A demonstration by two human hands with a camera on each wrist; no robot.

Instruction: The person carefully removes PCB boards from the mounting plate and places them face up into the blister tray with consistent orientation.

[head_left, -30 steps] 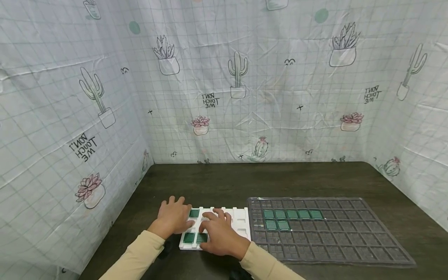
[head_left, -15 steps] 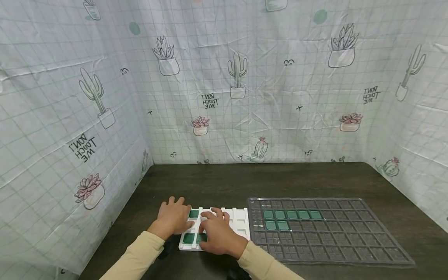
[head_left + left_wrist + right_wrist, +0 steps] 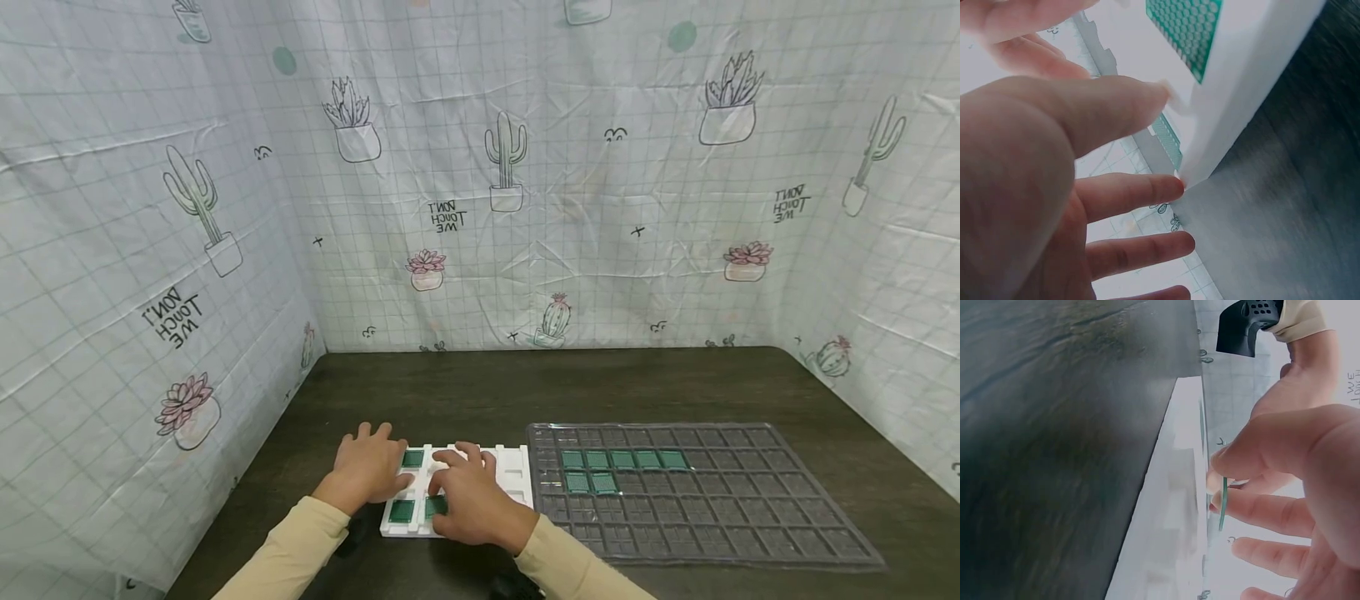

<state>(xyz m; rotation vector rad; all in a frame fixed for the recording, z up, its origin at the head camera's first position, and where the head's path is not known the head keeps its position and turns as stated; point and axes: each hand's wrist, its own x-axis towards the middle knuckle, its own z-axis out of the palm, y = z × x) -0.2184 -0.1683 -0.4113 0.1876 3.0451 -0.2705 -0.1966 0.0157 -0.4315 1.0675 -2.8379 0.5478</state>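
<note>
A white slotted tray (image 3: pixel 513 461) lies in front of me, with small green square circuit boards in some slots: one at the near left corner, a board (image 3: pixel 401 511), and another at the far left, a board (image 3: pixel 412 459). My right hand (image 3: pixel 480 504) is over the tray's middle, pinching a thin green circuit board (image 3: pixel 1223 506) between thumb and index finger; it stands edge-on in the right wrist view. My left hand (image 3: pixel 366 467) rests at the tray's left edge, fingers spread and fairly straight, the index fingertip by the tray corner in the left wrist view.
A clear plastic compartment tray (image 3: pixel 720 533) lies right of the white one, with several green boards (image 3: pixel 622 460) in its upper left cells. The dark table (image 3: pixel 480 387) runs back to a patterned curtain (image 3: pixel 600 250). A black device (image 3: pixel 1250 319) is on the left wrist.
The right hand has shifted slightly rightward over the tray, and the pinched board has moved with it. My left hand stays at the tray's edge. The head view has shifted slightly.
</note>
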